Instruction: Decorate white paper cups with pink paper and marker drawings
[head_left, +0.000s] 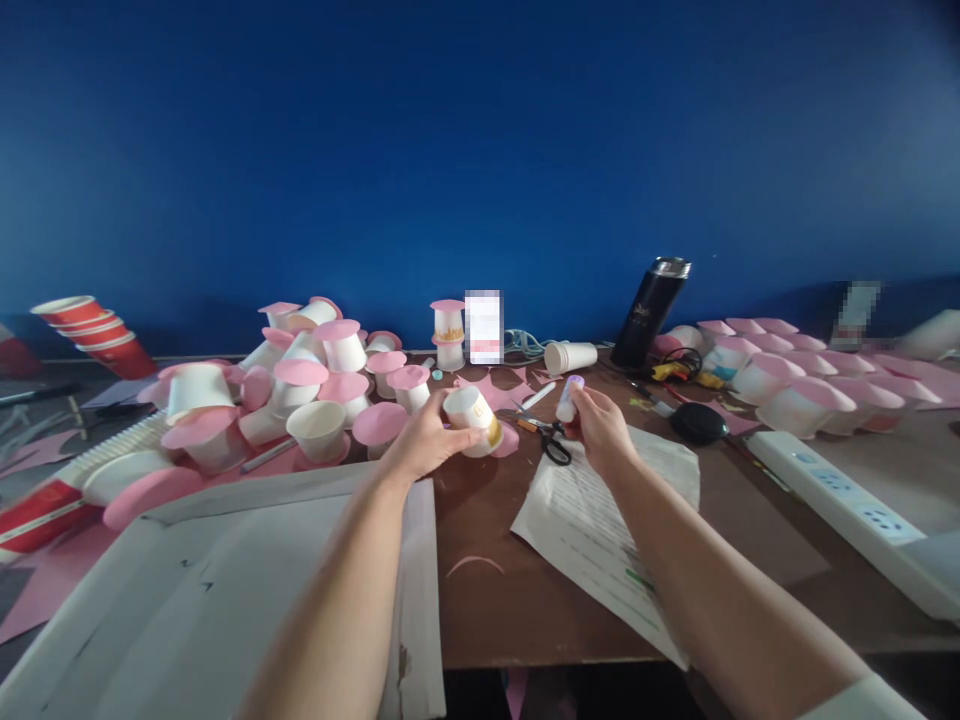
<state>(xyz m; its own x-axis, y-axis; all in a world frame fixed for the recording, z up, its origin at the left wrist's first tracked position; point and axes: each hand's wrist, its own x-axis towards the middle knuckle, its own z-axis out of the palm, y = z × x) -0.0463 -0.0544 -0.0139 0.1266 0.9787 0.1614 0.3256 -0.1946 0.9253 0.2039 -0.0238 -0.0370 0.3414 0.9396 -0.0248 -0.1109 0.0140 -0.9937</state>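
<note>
While well inside the tabletop (480, 620) edge, hands (427, 445) (606, 432) apart, snug round cup (463, 408) (left), tube (567, 402) (right)

A brown counter (480, 620) carries pink-topped paper cups (296, 372) left of the left hand (435, 440), with a large white sheet (285, 590) nearer the wearer. Between the hands lie scissors (551, 430); a printed page (574, 525) lies below the right hand (602, 428). Beyond that hand stands a dark flask (649, 318); to its right are a black rounded object (699, 423) and a power strip (832, 492).

No readable text or labels.
</note>
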